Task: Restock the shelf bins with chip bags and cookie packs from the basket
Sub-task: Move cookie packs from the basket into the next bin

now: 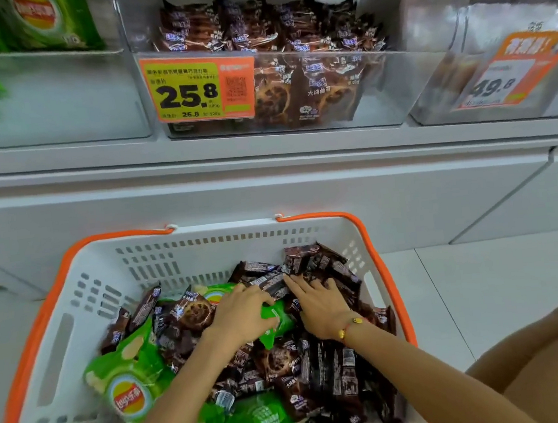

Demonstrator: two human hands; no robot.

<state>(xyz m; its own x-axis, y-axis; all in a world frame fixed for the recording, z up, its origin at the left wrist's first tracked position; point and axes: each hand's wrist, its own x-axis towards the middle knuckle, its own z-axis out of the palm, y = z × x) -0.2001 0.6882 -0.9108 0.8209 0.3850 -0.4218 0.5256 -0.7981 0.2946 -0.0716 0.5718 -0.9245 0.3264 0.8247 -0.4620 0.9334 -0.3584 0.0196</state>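
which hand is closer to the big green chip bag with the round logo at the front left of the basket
Left. The left hand lies up and right of that chip bag; the right hand is farther right.

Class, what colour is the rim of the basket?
Orange, on a white basket; the rim shows in the head view.

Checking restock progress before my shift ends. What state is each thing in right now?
basket: partly full, cookie packs and green chip bags mixed
middle bin: well stocked with cookie packs
left bin: holds green chip bags at the back
right bin: contents unclear
left hand: gripping a green chip bag
right hand: fingers straight, resting on cookie packs
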